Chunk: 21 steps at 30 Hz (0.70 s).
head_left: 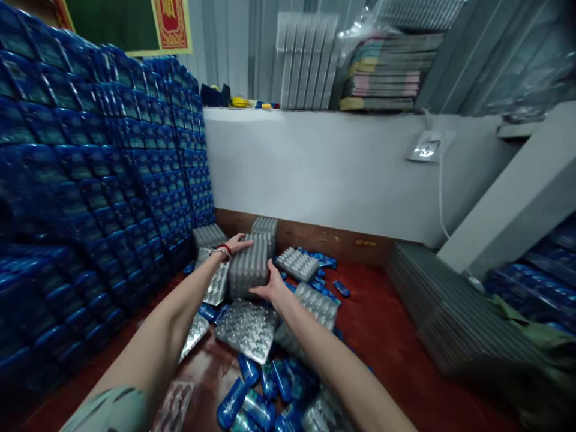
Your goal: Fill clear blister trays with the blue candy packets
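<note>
In the head view, both hands are gripping an upright stack of clear, silvery moulded plastic trays [249, 264] standing on the dark red floor [387, 324]. The left hand [236, 244] is lying flat over its top left edge, fingers spread; the right hand [273, 288] is pressing open against its lower right side. More silvery trays [246, 327] are lying loose around it, among scattered small blue packets [261, 390]. A tall wall of stacked blue packages [90, 180] is rising on the left.
</note>
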Each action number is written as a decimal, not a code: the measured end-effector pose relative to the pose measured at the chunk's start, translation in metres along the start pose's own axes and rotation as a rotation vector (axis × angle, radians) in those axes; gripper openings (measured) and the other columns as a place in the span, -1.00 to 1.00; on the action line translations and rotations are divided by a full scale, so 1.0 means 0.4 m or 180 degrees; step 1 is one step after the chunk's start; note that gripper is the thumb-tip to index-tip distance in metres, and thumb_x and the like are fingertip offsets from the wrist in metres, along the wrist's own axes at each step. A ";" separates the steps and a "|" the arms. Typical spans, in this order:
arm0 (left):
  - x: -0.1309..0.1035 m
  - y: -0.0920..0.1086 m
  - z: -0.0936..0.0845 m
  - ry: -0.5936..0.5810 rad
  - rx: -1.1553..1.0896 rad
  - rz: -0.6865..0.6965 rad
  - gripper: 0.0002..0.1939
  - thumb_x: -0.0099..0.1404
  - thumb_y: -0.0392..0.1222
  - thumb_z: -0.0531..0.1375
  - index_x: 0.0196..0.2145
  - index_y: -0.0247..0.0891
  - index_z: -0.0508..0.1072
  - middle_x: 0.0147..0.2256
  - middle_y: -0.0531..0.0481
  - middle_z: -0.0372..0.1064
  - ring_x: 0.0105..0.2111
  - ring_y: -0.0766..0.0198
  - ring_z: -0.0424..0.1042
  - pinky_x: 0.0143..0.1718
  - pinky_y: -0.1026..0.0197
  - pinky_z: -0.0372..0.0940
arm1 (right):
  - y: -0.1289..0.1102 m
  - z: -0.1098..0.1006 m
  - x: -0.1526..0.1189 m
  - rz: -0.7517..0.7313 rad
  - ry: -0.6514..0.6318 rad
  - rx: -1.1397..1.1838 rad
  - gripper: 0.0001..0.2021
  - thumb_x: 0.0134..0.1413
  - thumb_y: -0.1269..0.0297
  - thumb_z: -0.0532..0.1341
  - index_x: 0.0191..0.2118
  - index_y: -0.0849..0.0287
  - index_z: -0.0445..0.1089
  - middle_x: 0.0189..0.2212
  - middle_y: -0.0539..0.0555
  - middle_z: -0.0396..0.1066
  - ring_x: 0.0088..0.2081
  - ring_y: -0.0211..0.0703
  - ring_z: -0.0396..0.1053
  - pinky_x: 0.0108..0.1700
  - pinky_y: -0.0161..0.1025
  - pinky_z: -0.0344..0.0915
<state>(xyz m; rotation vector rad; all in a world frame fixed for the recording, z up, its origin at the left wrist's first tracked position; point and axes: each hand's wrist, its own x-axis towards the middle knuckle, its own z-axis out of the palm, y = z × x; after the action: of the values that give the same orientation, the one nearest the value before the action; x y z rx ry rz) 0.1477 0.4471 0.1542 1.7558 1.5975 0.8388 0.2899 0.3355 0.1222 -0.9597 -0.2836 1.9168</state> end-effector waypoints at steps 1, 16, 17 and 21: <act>-0.012 -0.004 0.006 -0.0012 0.0059 0.0063 -0.36 -0.02 0.09 0.25 -0.05 -0.35 0.33 0.06 -0.25 0.29 0.06 -0.01 0.28 0.04 0.15 0.19 | 0.003 0.002 0.008 -0.0041 0.0223 0.0182 -0.61 0.18 -0.02 -0.01 -0.06 0.18 0.22 -0.08 0.18 0.35 0.00 -0.03 0.31 -0.20 -0.01 0.41; -0.411 0.512 0.133 0.0409 -0.0266 0.2777 -0.40 0.14 0.17 0.17 0.06 -0.16 0.22 -0.02 -0.11 0.23 -0.03 0.04 0.26 -0.02 -0.01 0.24 | -0.191 -0.228 -0.629 -0.2557 0.0130 -0.0668 -0.61 -0.14 0.27 0.33 -0.11 0.08 0.32 -0.27 -0.03 0.43 -0.35 -0.23 0.40 -0.34 -0.23 0.45; -0.449 0.561 0.195 0.0362 -0.0291 0.2965 -0.39 0.15 0.16 0.17 0.07 -0.18 0.21 -0.02 -0.13 0.23 -0.01 0.03 0.24 0.03 -0.05 0.19 | -0.201 -0.280 -0.700 -0.2678 0.0426 -0.0767 -0.57 -0.15 0.24 0.35 -0.08 0.07 0.32 -0.26 -0.03 0.43 -0.36 -0.23 0.39 -0.34 -0.23 0.45; -0.605 0.651 0.466 -0.0203 -0.0216 0.2925 -0.38 0.22 0.16 0.09 0.12 -0.24 0.15 0.01 -0.21 0.19 0.02 -0.01 0.19 0.07 -0.11 0.12 | -0.186 -0.509 -0.918 -0.2349 0.1424 -0.0853 -0.60 -0.09 0.17 0.31 -0.08 0.14 0.35 -0.25 0.06 0.45 -0.35 -0.18 0.41 -0.35 -0.20 0.45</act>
<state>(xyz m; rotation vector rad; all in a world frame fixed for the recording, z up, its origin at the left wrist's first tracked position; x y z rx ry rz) 0.4364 0.1800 0.2340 2.4421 0.6422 1.1881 0.5768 0.0335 0.2126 -1.2165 -0.5474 0.9813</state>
